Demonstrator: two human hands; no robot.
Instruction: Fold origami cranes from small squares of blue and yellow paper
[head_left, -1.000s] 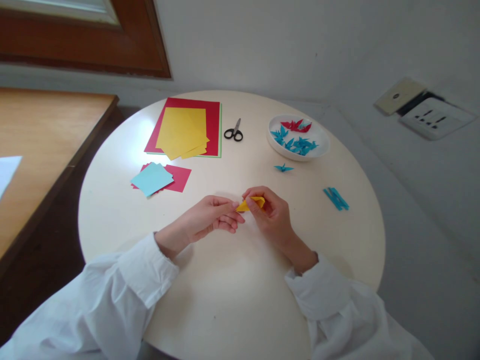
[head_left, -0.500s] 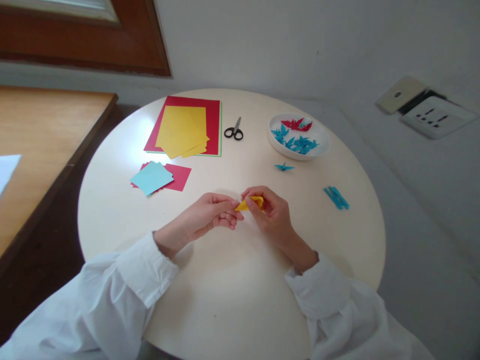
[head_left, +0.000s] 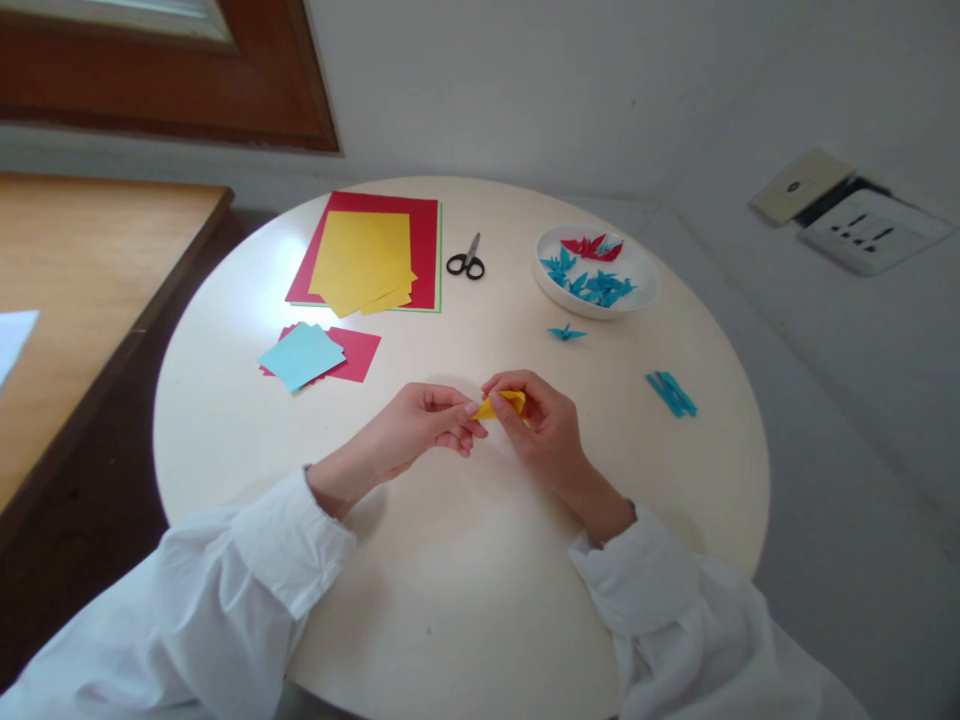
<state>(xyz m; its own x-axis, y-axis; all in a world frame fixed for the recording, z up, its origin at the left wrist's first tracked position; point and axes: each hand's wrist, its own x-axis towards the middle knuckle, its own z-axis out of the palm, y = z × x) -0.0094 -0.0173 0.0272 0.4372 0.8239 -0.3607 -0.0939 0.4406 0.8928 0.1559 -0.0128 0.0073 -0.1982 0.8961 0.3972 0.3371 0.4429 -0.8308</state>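
Note:
A small folded piece of yellow paper (head_left: 504, 404) is held between both hands above the middle of the round table. My left hand (head_left: 427, 425) pinches its pointed left tip between thumb and forefinger. From the other side, my right hand (head_left: 544, 420) grips the wider part with thumb and fingers, which hide some of the folds. A blue paper crane (head_left: 567, 333) lies on the table beyond my right hand. Past it, a white dish (head_left: 553, 291) holds several blue cranes (head_left: 600, 288) and some red ones (head_left: 592, 248).
Scissors (head_left: 466, 262) lie at the back, beside stacked yellow sheets (head_left: 361, 255) on a larger red sheet (head_left: 427, 235). Light-blue squares (head_left: 302, 356) overlap red paper (head_left: 361, 352) at left. Blue strips (head_left: 672, 393) sit near the right edge of the white table (head_left: 450, 580).
The left thumb and fingertips now close over the yellow paper's pointed tip, where more of it showed before. My right hand keeps its grip, and the other things stay in place.

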